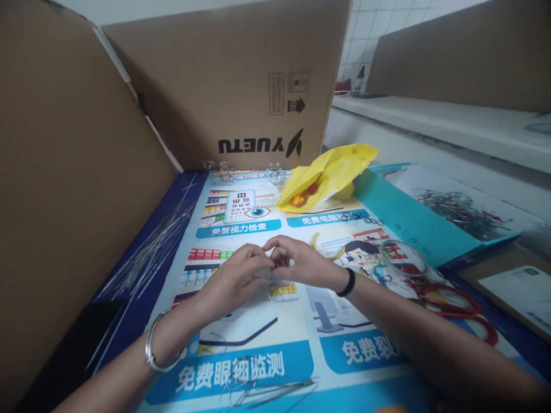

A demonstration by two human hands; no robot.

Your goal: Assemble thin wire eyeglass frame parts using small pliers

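Observation:
My left hand [235, 278] and my right hand [299, 261] meet fingertip to fingertip above a printed blue and white poster [267, 355] on the table. Both hands are pinched closed on a small clear thing with thin wire [272, 285] that I cannot make out well. A silver bangle [155, 347] circles my left wrist and a black band [346, 282] my right. A bundle of thin wires [150, 252] lies to the left of my hands. More wire pieces [262, 393] lie near the poster's front edge.
Tall cardboard panels [64, 172] wall the left and back [232, 74]. A yellow plastic bag [327, 175] lies behind my hands. Red-handled scissors [456, 307] and a clear round lid [402, 258] sit right. A teal box [404, 221] holds tangled wire things [460, 209].

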